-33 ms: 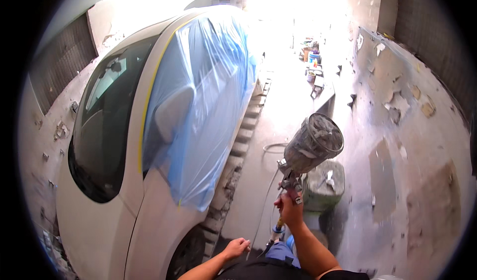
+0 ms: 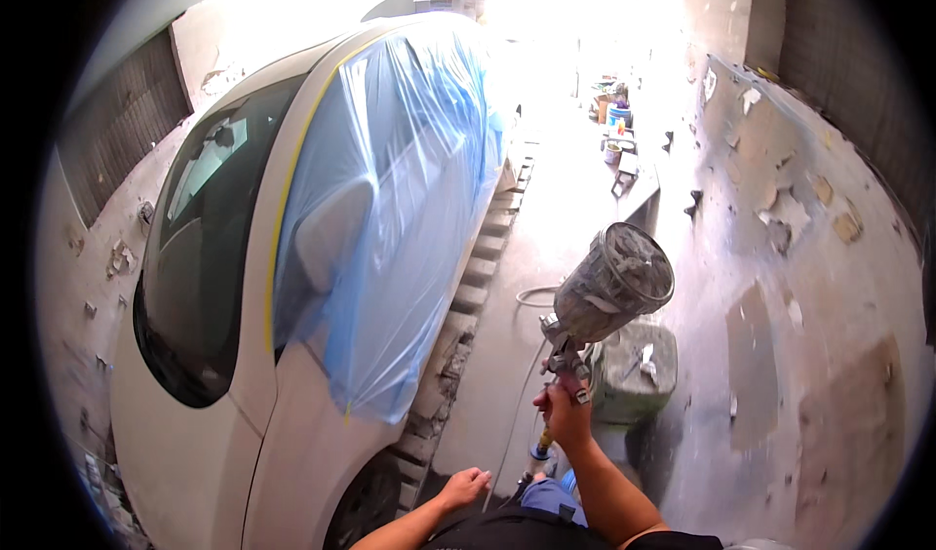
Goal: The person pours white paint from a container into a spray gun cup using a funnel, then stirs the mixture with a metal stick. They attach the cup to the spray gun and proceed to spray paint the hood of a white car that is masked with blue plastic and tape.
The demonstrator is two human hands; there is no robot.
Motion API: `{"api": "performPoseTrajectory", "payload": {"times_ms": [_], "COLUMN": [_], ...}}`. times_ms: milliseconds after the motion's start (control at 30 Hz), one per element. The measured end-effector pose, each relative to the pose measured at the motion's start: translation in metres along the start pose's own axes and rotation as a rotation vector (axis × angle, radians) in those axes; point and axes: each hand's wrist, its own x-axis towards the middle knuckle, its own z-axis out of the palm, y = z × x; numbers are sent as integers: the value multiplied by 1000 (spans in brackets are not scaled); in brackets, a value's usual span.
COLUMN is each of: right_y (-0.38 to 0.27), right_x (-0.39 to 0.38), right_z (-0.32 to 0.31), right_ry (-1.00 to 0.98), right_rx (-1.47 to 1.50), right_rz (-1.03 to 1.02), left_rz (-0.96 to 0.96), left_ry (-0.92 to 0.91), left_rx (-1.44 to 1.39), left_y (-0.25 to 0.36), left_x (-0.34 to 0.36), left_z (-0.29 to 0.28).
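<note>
Remotely I see film (image 2: 405, 204) already masking the car (image 2: 200, 452) partway, remaining work unclear, right hand (image 2: 568, 418) gripping a spray gun (image 2: 597, 301), left hand (image 2: 465, 489) loosely half-curled.

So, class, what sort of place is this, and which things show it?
Probably a car paint or body shop: a white car is partly masked with blue plastic film edged in yellow tape, and the right hand holds a cup-topped spray gun.
</note>
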Motion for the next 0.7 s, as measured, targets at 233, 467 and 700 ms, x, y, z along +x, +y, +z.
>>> {"api": "performPoseTrajectory", "payload": {"times_ms": [233, 467, 700], "right_y": [-70, -166, -199], "right_x": [175, 330, 495], "right_z": [-27, -37, -77], "right_ry": [-81, 51, 168], "right_rx": [-221, 97, -50], "right_rz": [-276, -325, -464], "left_rz": [192, 296, 321], "left_ry": [-337, 160, 414], "left_rx": [-204, 124, 310], "left_y": [131, 155, 80], "left_x": [124, 264, 384], "left_z": [-11, -29, -106]}}
